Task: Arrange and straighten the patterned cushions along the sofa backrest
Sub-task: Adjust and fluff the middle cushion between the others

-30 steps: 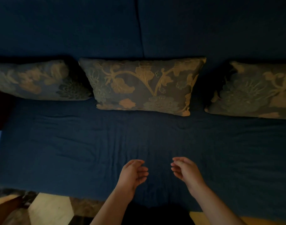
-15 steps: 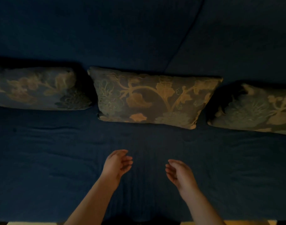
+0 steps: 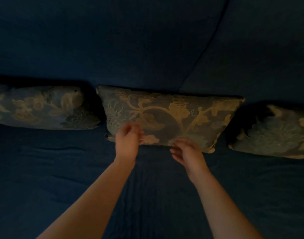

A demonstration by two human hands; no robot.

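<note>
No writing, label, brand, number or sign can be read anywhere; the middle cushion (image 3: 172,116) and its neighbours carry only a woven floral pattern; the dark sofa backrest (image 3: 113,40) is plain.

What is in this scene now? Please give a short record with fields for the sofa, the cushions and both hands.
sofa: dark blue sofa seat, with the backrest above
cushions: three floral patterned cushions in a row along the backrest
left cushion: lying apart from the middle one
middle cushion: tilted, right end lower
right cushion: partly out of view
left hand: at the middle cushion's lower edge, fingers curled
right hand: at the same edge, fingers spread
grip: unclear because of blur
</note>
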